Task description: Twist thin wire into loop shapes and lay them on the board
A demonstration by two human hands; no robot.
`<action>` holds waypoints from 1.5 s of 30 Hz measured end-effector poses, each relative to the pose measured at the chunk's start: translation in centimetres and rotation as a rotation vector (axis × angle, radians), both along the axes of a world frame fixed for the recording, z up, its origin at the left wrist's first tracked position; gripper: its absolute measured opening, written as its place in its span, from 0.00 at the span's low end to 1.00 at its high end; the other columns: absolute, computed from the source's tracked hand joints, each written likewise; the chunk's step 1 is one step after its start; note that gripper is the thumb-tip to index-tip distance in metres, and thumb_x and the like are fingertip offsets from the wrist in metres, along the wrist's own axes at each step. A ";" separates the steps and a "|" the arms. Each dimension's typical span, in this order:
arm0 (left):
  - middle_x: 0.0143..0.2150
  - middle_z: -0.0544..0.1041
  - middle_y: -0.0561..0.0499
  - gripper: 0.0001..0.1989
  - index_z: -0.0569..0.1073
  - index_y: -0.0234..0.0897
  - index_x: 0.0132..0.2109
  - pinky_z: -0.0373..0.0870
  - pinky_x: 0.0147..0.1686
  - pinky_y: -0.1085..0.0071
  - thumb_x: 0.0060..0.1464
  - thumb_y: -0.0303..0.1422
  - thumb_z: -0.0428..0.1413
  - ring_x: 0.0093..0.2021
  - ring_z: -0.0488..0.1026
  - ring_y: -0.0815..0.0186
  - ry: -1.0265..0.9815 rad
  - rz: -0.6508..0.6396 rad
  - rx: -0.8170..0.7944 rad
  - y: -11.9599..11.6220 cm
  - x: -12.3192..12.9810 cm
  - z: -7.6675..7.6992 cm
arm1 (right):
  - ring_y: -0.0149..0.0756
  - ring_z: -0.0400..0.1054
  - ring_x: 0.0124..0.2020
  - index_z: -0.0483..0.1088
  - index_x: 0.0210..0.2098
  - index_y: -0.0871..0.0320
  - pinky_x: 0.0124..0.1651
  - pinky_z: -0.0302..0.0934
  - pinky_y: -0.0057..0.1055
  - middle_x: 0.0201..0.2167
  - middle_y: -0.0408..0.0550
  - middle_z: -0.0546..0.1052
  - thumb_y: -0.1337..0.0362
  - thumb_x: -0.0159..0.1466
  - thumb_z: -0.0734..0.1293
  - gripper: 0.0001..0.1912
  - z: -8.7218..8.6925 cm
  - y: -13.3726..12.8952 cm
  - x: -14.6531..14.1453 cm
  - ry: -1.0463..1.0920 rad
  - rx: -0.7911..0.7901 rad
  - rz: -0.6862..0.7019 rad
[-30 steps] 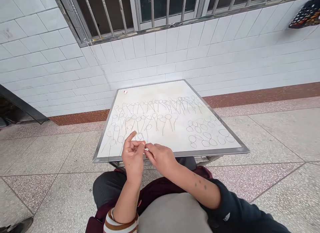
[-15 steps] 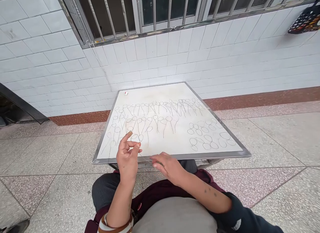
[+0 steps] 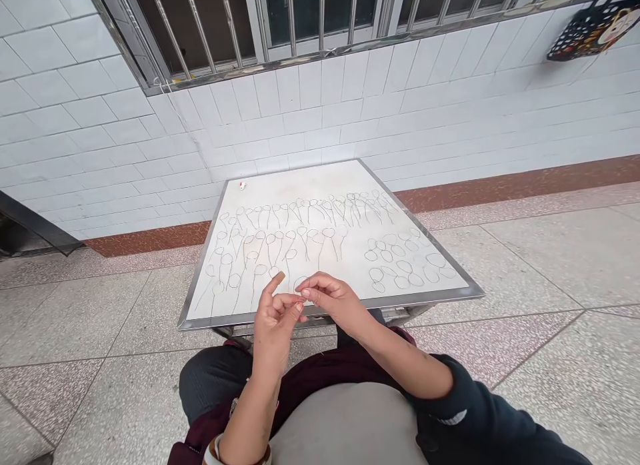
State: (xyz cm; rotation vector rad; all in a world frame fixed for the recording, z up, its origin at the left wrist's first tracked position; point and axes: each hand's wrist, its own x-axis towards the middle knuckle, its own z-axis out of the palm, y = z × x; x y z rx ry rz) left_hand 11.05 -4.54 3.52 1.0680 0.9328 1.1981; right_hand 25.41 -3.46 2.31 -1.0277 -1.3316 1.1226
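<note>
My left hand (image 3: 274, 322) is held over the near edge of the table, its thumb and index finger pinched on a thin wire that barely shows. My right hand (image 3: 333, 298) meets it there, thumb and fingertips closed on the same wire beside the left fingertips. Part of a wire loop (image 3: 301, 280) shows just beyond the fingers. Rows of thin wire pieces, each with a round loop and a long tail (image 3: 271, 248), lie across the white tabletop (image 3: 300, 178). At the right side lie several closed wire rings (image 3: 401, 280) without long tails.
A small red and white object (image 3: 243, 185) rests near the table's far left corner. Metal trim (image 3: 430, 302) borders the tabletop. Beyond stands a white tiled wall (image 3: 310, 125) with a barred window (image 3: 320, 18). A patterned bag (image 3: 590, 35) hangs at upper right.
My right hand has risen and moved in to the left hand's fingertips, and its fingers have closed. The left hand has shifted slightly right. The view has turned a little.
</note>
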 end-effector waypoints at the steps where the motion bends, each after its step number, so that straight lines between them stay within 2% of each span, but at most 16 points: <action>1: 0.32 0.76 0.55 0.32 0.62 0.43 0.60 0.70 0.34 0.72 0.48 0.34 0.62 0.32 0.70 0.69 -0.026 0.017 -0.013 -0.1 0.0 -0.1 | 0.31 0.65 0.33 0.73 0.34 0.56 0.36 0.62 0.30 0.32 0.45 0.72 0.56 0.61 0.66 0.10 0.1 0.0 0.1 -0.019 0.022 0.009; 7: 0.28 0.75 0.56 0.30 0.66 0.39 0.56 0.68 0.33 0.74 0.45 0.32 0.65 0.27 0.69 0.73 -0.098 0.063 -0.117 -0.3 0.1 -0.8 | 0.32 0.66 0.35 0.74 0.32 0.56 0.40 0.62 0.31 0.31 0.44 0.71 0.59 0.60 0.68 0.07 0.3 0.3 0.6 -0.116 0.135 0.083; 12: 0.26 0.75 0.54 0.21 0.71 0.36 0.50 0.68 0.31 0.74 0.48 0.36 0.63 0.27 0.70 0.71 0.005 0.036 -0.145 -0.5 -0.2 -1.2 | 0.30 0.66 0.32 0.72 0.32 0.57 0.38 0.62 0.30 0.29 0.42 0.72 0.60 0.61 0.66 0.07 0.2 0.1 0.5 -0.040 0.050 0.163; 15: 0.25 0.75 0.53 0.15 0.73 0.37 0.45 0.68 0.28 0.72 0.53 0.40 0.57 0.25 0.70 0.69 0.217 -0.040 -0.052 -0.8 -0.6 -0.9 | 0.30 0.66 0.31 0.71 0.32 0.58 0.37 0.61 0.29 0.28 0.42 0.72 0.61 0.62 0.65 0.07 0.4 0.0 0.5 -0.034 0.025 0.189; 19: 0.23 0.74 0.53 0.11 0.75 0.41 0.37 0.64 0.26 0.71 0.58 0.40 0.51 0.22 0.68 0.67 0.577 -0.086 0.134 -1.1 -0.9 -0.2 | 0.29 0.65 0.32 0.71 0.30 0.57 0.37 0.59 0.27 0.28 0.41 0.71 0.64 0.63 0.64 0.06 0.6 -0.2 0.5 -0.188 0.125 0.109; 23: 0.22 0.73 0.53 0.09 0.74 0.42 0.33 0.58 0.25 0.72 0.58 0.36 0.51 0.22 0.67 0.66 0.736 -0.059 0.285 -1.0 -1.0 -0.4 | 0.30 0.66 0.33 0.71 0.30 0.57 0.39 0.60 0.28 0.28 0.42 0.72 0.65 0.64 0.63 0.07 0.8 -0.5 0.5 -0.222 0.159 0.099; 25: 0.23 0.72 0.53 0.10 0.73 0.41 0.33 0.57 0.25 0.72 0.59 0.33 0.49 0.23 0.67 0.66 0.855 -0.064 0.387 -1.1 -1.1 -0.7 | 0.31 0.67 0.33 0.71 0.29 0.57 0.39 0.61 0.29 0.28 0.43 0.73 0.63 0.64 0.63 0.08 0.9 -0.6 0.5 -0.192 0.117 0.120; 29: 0.25 0.72 0.51 0.14 0.71 0.37 0.39 0.57 0.25 0.72 0.61 0.28 0.41 0.26 0.67 0.65 1.182 -0.082 0.596 -1.3 -1.1 -1.3 | 0.32 0.68 0.33 0.70 0.29 0.57 0.39 0.62 0.30 0.28 0.43 0.74 0.61 0.63 0.64 0.08 1.1 -0.9 0.7 -0.123 0.007 0.157; 35: 0.26 0.72 0.52 0.14 0.70 0.36 0.44 0.61 0.26 0.72 0.62 0.27 0.41 0.27 0.69 0.66 1.239 -0.111 0.679 -1.6 -1.2 -1.8 | 0.32 0.67 0.30 0.69 0.28 0.57 0.38 0.61 0.31 0.25 0.42 0.73 0.59 0.60 0.66 0.09 0.8 -0.8 1.0 0.039 -0.113 0.209; 41: 0.27 0.74 0.50 0.13 0.71 0.35 0.41 0.62 0.26 0.72 0.63 0.27 0.42 0.28 0.71 0.65 1.336 -0.078 0.762 -2.1 -1.0 -2.0 | 0.28 0.55 0.25 0.69 0.28 0.58 0.31 0.52 0.28 0.23 0.39 0.66 0.58 0.57 0.67 0.09 0.2 -0.5 1.7 -0.033 -0.158 0.127; 45: 0.28 0.75 0.50 0.12 0.71 0.35 0.41 0.63 0.28 0.71 0.62 0.26 0.43 0.30 0.72 0.64 1.405 -0.112 0.779 -2.5 -1.0 -1.9 | 0.28 0.54 0.25 0.68 0.28 0.58 0.31 0.50 0.28 0.24 0.40 0.67 0.56 0.57 0.66 0.11 -0.2 -0.4 2.1 -0.022 -0.184 0.128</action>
